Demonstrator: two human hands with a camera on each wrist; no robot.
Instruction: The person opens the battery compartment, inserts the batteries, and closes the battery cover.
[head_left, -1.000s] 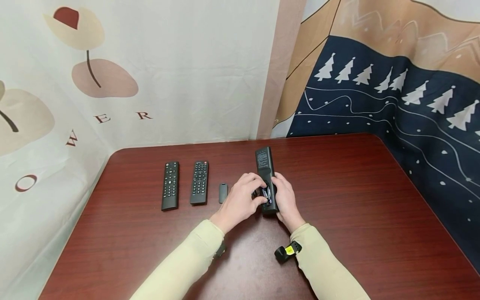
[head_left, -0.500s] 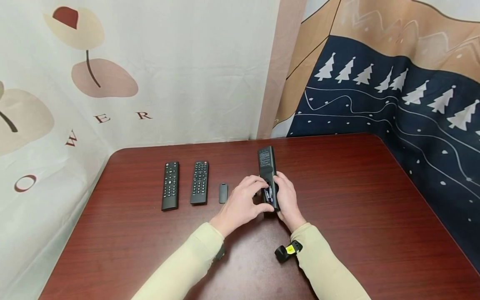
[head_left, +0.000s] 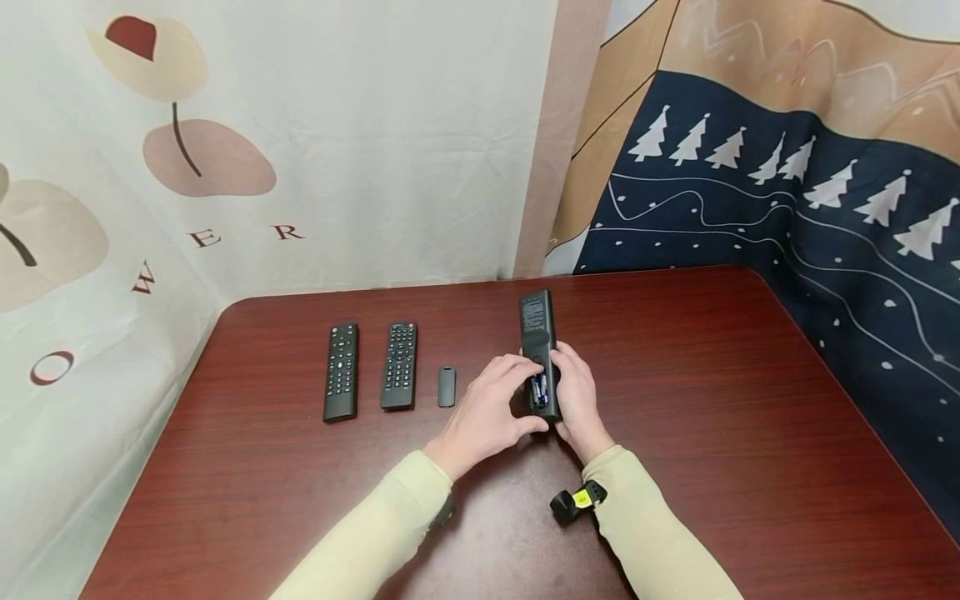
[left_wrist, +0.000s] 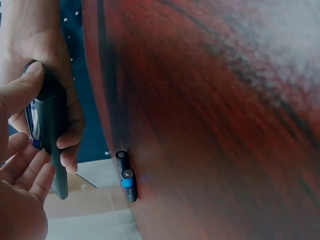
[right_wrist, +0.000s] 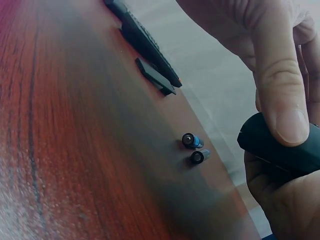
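A black remote control [head_left: 537, 321] is held back side up, its battery compartment uncovered, with batteries [head_left: 540, 390] lying inside. My right hand [head_left: 577, 402] grips it along the right side. My left hand [head_left: 491, 408] spans the compartment from the other side: fingertips touch its upper end, and the thumb rests at the remote's bottom end. In the left wrist view the left thumb [left_wrist: 31, 77] presses that end, with the other fingers close to the batteries. Two loose batteries, one [left_wrist: 122, 161] beside another [left_wrist: 129, 186], lie on the table; in the head view they are hidden.
Left of the hands lies a small dark battery cover [head_left: 446, 387]. Farther left, two more remotes lie face up, one [head_left: 399, 367] near the cover and one [head_left: 341, 372] beyond it. The brown table [head_left: 720, 392] ends at hanging cloths [head_left: 397, 150] behind.
The remote has shifted slightly right and turned more upright. My left thumb has moved from the compartment down to the remote's bottom end, and the batteries show more fully.
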